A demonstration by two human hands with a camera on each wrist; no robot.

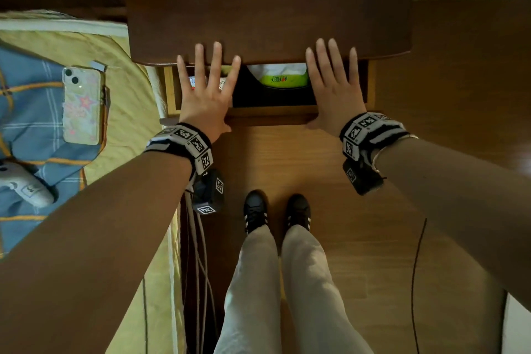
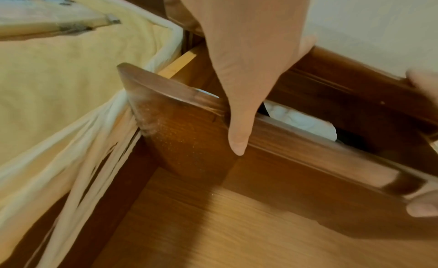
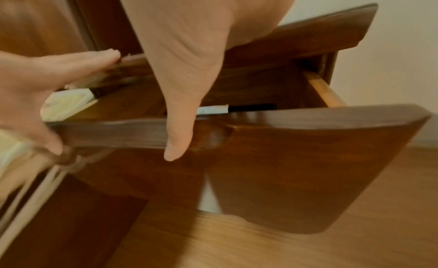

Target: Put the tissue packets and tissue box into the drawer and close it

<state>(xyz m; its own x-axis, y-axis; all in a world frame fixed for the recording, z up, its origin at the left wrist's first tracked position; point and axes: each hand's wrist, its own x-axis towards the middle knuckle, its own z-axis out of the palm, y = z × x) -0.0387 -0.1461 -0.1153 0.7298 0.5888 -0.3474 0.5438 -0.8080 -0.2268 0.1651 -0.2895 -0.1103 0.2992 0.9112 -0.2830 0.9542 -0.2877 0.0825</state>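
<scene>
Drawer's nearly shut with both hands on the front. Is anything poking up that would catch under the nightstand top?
Nothing visibly blocks it. The tissue box lies below the drawer rim, tissue tuft under the nightstand top. Left hand and right hand extend fingers over the gap.

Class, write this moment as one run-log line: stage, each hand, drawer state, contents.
stage: closing | left hand: flat on drawer front | right hand: flat on front | drawer: partly open | contents: tissue box inside

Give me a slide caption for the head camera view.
Both hands, left and right, flat on the part-open drawer, tissues inside.
</scene>
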